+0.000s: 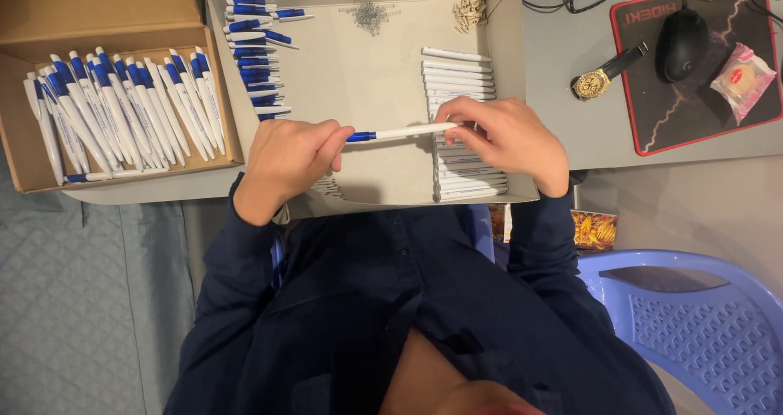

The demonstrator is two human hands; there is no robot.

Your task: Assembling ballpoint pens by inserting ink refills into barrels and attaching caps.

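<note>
My left hand (pixel 287 160) and my right hand (pixel 507 137) hold one white pen with a blue end (pixel 400 133) level between them, over a shallow white tray (pixel 375 72). The left fingers pinch the blue end, the right fingers grip the white barrel's tip. Under my right hand lies a stack of white pen barrels (pixel 461 80). A row of blue pen parts (pixel 257 56) lies along the tray's left side. A small heap of metal springs (pixel 369 12) and a heap of small beige parts (pixel 471 11) sit at the tray's far edge.
A cardboard box (pixel 24 150) at the left holds several finished white and blue pens (pixel 122 109). To the right lie a gold wristwatch (pixel 599 76), a black mouse (pixel 681 44) on a black mat, and a wrapped snack (pixel 742 80). A blue plastic chair (pixel 701 325) stands at the lower right.
</note>
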